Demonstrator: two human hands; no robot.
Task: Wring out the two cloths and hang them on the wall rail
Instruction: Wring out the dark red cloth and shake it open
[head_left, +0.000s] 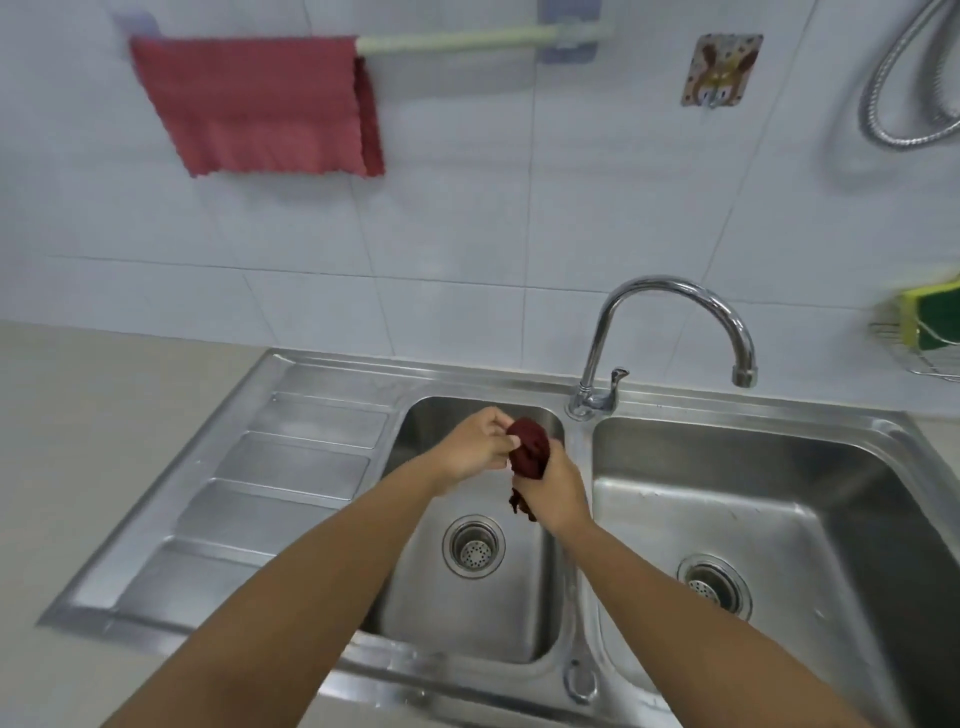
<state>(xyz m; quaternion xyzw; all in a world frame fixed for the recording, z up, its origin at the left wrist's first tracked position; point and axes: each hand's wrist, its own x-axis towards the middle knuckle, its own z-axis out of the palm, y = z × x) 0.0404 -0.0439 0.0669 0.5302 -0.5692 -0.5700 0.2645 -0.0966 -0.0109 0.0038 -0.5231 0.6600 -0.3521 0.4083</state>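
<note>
Both hands — left hand (480, 449), right hand (558, 496) — are clamped in a tight grip on the twisted dark red cloth (529, 454) over the left sink basin (467, 613); the second red cloth (254, 104) hangs on the wall rail (457, 40).

This is a home kitchen. A stainless-steel double-bowl sink (332, 426) with a ribbed draining board is set into a pale beige desk (78, 441), under a curved chrome tap (675, 322). White wall tiles (467, 208) carry a pale green towel rail (467, 39), a coiled metal hose (904, 88) and a wire rack holding a yellow-and-green sponge (930, 317).
</note>
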